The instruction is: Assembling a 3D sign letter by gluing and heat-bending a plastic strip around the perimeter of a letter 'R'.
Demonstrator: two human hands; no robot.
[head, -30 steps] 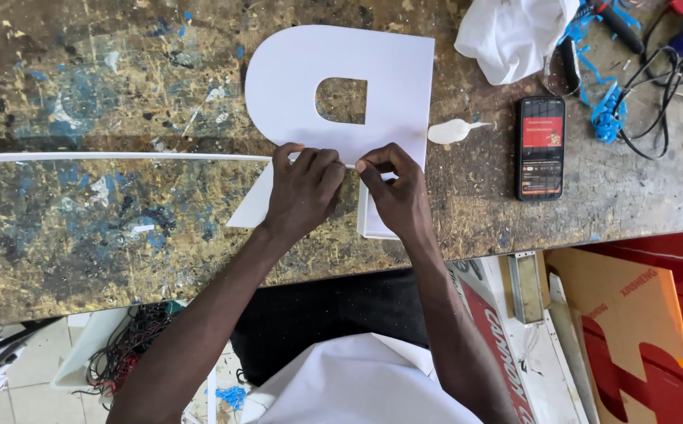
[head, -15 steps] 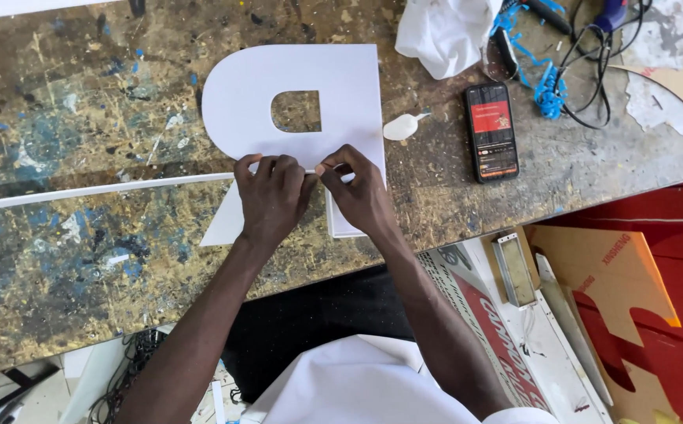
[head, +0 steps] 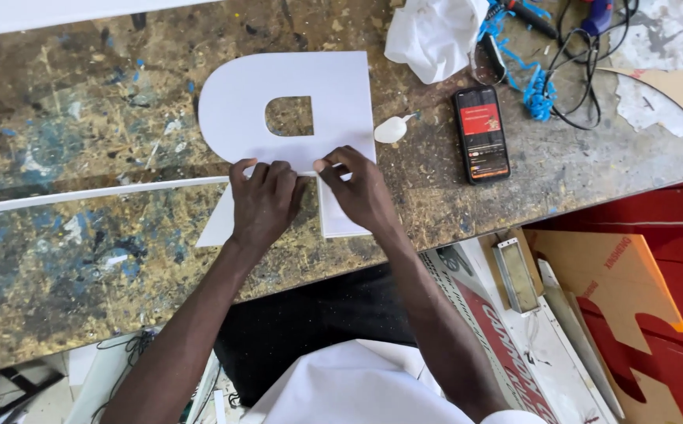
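Paint-spattered and scuffed in blue, yellow and brown, the tabletop (head: 82, 259) fills most of the head view. Flat on it lies a large white cut-out letter (head: 239, 102) with a D-shaped hole, its legs pointing toward the person. A long thin white strip (head: 82, 195) runs from the left edge of the view to the letter's lower edge, where both hands meet.

The left hand (head: 264, 202) rests palm down on the letter's left leg, fingertips curled onto the strip at the edge; its grip is nearly closed, pressing rather than lifting. The right hand (head: 361, 188) lies just beside it on the right leg, thumb and forefinger pinched together at the same edge; whether the strip's end is between them I cannot tell.

Red panels (head: 655, 212) and a tan board (head: 616, 275) lie below the tabletop on the right. A crumpled white cloth (head: 432, 35) sits beyond the letter, next to blue-and-black cables (head: 545, 71). A smartphone (head: 482, 133) with a lit screen lies right of the letter, and a small white blob (head: 392, 129) sits between them.
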